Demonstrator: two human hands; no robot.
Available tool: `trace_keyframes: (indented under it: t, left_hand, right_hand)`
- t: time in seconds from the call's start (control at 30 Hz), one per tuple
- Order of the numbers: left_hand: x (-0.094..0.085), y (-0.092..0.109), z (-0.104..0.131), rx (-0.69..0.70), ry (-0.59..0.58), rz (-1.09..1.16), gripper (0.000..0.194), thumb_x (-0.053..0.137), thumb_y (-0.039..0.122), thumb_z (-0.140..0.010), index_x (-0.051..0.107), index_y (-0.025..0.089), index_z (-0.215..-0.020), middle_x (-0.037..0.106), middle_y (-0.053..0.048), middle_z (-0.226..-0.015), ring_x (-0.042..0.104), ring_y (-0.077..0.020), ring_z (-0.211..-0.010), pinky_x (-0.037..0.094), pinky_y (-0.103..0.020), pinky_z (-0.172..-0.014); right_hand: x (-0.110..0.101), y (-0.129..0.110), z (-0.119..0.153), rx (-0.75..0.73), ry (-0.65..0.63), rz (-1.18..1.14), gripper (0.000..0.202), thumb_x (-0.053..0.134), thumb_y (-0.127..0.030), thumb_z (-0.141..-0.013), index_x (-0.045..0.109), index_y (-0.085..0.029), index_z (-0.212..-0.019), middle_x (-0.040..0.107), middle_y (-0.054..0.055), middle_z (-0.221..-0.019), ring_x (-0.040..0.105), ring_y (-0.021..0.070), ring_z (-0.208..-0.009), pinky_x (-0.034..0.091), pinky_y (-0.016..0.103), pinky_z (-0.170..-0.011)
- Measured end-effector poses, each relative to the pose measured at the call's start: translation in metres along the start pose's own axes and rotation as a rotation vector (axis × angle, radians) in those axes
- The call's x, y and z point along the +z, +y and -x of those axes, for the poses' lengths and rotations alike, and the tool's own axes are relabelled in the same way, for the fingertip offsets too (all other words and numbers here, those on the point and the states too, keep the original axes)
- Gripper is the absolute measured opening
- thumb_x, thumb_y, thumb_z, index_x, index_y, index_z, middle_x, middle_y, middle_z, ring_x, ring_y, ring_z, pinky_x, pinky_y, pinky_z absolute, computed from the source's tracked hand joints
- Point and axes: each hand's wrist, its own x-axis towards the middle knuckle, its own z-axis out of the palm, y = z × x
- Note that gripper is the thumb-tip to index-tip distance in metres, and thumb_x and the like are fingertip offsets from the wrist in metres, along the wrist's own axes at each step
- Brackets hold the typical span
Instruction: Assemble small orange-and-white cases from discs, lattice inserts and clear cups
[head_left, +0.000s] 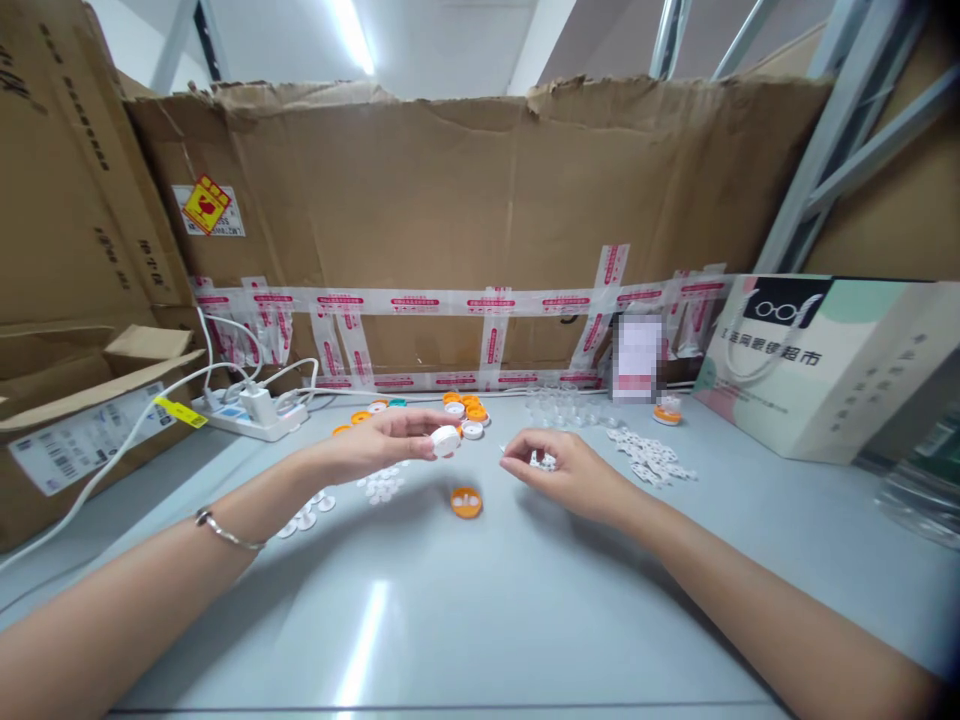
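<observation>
Between the thumb and fingers of my left hand (390, 440) is a round white cap (445, 441), raised above the table. My right hand (562, 468) is to its right, thumb and index finger close together; a small whitish piece shows at the fingertips, too small to name. More small white parts (543, 461) show by its curled fingers. An orange round cap (466, 502) with white pieces inside lies on the table between and below the hands. Behind my left hand sit several orange and white caps (474, 410). Small white discs (382, 484) lie below that hand.
White parts (651, 456) and clear cups (570, 406) lie at the right. A power strip (259, 415) and open box (90, 430) stand left. A white bag (810, 370), plastic bottle (926, 475) and capped stack (667, 411) are right. Cardboard (480, 200) walls the back.
</observation>
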Motion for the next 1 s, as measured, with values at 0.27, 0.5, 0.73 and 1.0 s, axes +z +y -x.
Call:
trace_keyframes:
  t: [0.27, 0.5, 0.73, 1.0]
  left_hand:
    - [0.012, -0.018, 0.003, -0.034, -0.003, 0.131, 0.034, 0.058, 0.027, -0.082, 0.055, 0.027, -0.115, 0.056, -0.004, -0.120, 0.053, -0.0157, -0.104, 0.039, -0.031, -0.093]
    - [0.019, -0.018, 0.000, -0.080, 0.140, -0.023, 0.030, 0.054, 0.035, -0.083, 0.058, 0.025, -0.111, 0.061, -0.001, -0.096, 0.054, -0.0114, -0.083, 0.043, -0.024, -0.075]
    - [0.023, -0.027, -0.005, -0.104, 0.169, 0.033, 0.029, 0.056, 0.035, -0.081, 0.064, 0.021, -0.106, 0.061, -0.001, -0.083, 0.054, -0.0082, -0.070, 0.043, -0.021, -0.067]
    - [0.020, -0.025, -0.003, -0.158, 0.111, 0.185, 0.033, 0.062, 0.029, -0.078, 0.061, 0.022, -0.110, 0.062, -0.002, -0.100, 0.056, -0.0124, -0.088, 0.042, -0.023, -0.077]
  right_hand:
    - [0.009, 0.000, -0.001, 0.023, -0.088, -0.058, 0.020, 0.054, -0.035, -0.078, 0.063, -0.019, -0.085, 0.065, 0.002, -0.086, 0.058, 0.0143, -0.080, 0.042, 0.027, -0.071]
    - [0.012, 0.006, -0.002, 0.009, -0.093, -0.040, 0.021, 0.054, -0.037, -0.079, 0.063, -0.020, -0.086, 0.065, 0.002, -0.088, 0.056, 0.0138, -0.078, 0.042, 0.027, -0.070]
    - [0.014, 0.006, -0.003, 0.014, -0.110, -0.027, 0.020, 0.054, -0.037, -0.079, 0.063, -0.020, -0.086, 0.065, 0.001, -0.088, 0.056, 0.0134, -0.080, 0.042, 0.027, -0.072]
    - [0.014, 0.006, -0.004, 0.017, -0.119, -0.036, 0.020, 0.054, -0.036, -0.079, 0.063, -0.019, -0.085, 0.065, 0.002, -0.086, 0.057, 0.0134, -0.079, 0.042, 0.027, -0.070]
